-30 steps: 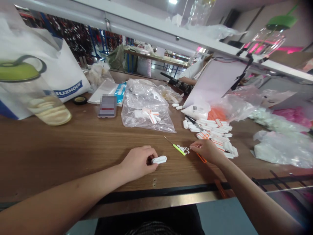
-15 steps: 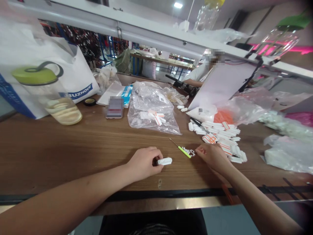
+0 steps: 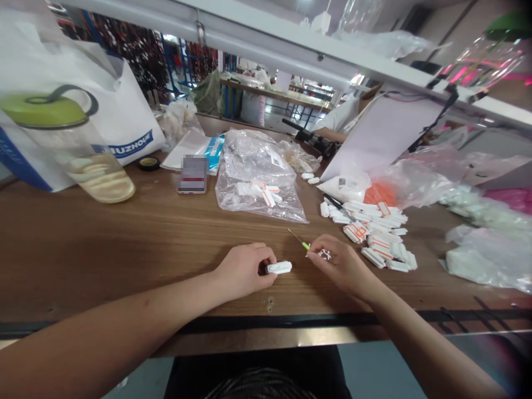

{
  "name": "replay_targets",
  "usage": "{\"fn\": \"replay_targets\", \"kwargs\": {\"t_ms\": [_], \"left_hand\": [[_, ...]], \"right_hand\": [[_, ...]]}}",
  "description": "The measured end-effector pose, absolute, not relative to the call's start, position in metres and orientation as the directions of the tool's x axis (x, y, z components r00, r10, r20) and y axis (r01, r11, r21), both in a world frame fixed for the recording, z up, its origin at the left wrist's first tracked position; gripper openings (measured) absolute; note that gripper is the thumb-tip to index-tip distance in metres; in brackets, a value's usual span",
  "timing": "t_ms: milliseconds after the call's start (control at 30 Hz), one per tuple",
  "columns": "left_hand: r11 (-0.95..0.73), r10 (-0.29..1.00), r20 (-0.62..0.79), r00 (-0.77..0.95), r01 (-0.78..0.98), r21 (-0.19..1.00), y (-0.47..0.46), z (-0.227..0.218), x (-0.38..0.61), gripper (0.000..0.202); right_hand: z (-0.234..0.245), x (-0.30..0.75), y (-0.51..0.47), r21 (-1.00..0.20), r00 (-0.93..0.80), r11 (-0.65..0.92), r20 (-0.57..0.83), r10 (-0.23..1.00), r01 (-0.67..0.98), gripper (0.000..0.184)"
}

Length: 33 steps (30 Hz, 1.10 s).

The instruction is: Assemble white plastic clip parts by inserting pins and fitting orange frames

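My left hand (image 3: 243, 270) holds a small, oblong white plastic piece (image 3: 280, 268) between thumb and fingers, just above the wooden table. Its right end sticks out toward my other hand. My right hand (image 3: 338, 260) is closed in a pinch to the right of that piece; whatever lies between its fingertips is too small to make out. Beneath and behind these fingers are tiny white bits (image 3: 325, 254) and a thin screwdriver-like tool with a yellow-green handle (image 3: 306, 245), partly covered by the hand.
A pile of white oblong pieces (image 3: 384, 233), some with orange bands, lies to the right with dark tweezers-like tool (image 3: 337, 205) on it. Behind are a clear plastic bag (image 3: 257, 166), a phone (image 3: 192, 174) and black tape (image 3: 148, 163). A green-lidded bottle (image 3: 93, 172) stands left.
My right hand has moved left from beside the pile, passing over the tiny white bits and covering part of the green-handled tool. My left hand keeps its hold on the white plastic piece.
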<state>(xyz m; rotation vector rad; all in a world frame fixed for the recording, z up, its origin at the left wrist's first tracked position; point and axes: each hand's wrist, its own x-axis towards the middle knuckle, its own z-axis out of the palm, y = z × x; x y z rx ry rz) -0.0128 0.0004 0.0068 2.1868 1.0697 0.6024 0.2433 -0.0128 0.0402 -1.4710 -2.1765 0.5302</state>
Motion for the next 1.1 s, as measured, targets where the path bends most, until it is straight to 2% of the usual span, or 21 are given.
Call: {"fn": "replay_targets", "kwargs": {"t_ms": [167, 500, 667, 933, 1100], "left_hand": [[-0.482, 0.812, 0.124, 0.57, 0.535, 0.694, 0.0, 0.008, -0.013, 0.012], [-0.505, 0.801, 0.147, 0.58, 0.524, 0.686, 0.001, 0.005, -0.013, 0.012], [-0.505, 0.803, 0.148, 0.578, 0.526, 0.684, 0.001, 0.005, -0.013, 0.013], [-0.487, 0.812, 0.142, 0.566, 0.524, 0.699, 0.001, 0.003, -0.013, 0.011], [-0.479, 0.819, 0.127, 0.56, 0.545, 0.689, 0.0, 0.006, -0.012, 0.01]], "right_hand": [[0.034, 0.22, -0.02, -0.592, -0.422, 0.445, 0.187, 0.887, 0.672, 0.014], [0.032, 0.211, -0.019, -0.516, -0.48, 0.513, 0.209, 0.852, 0.686, 0.012], [0.031, 0.21, -0.019, -0.415, -0.519, 0.565, 0.229, 0.823, 0.713, 0.012], [0.042, 0.202, -0.022, -0.153, -0.622, 0.65, 0.193, 0.759, 0.745, 0.019], [0.044, 0.207, -0.027, -0.108, -0.645, 0.669, 0.19, 0.74, 0.735, 0.019]]}}
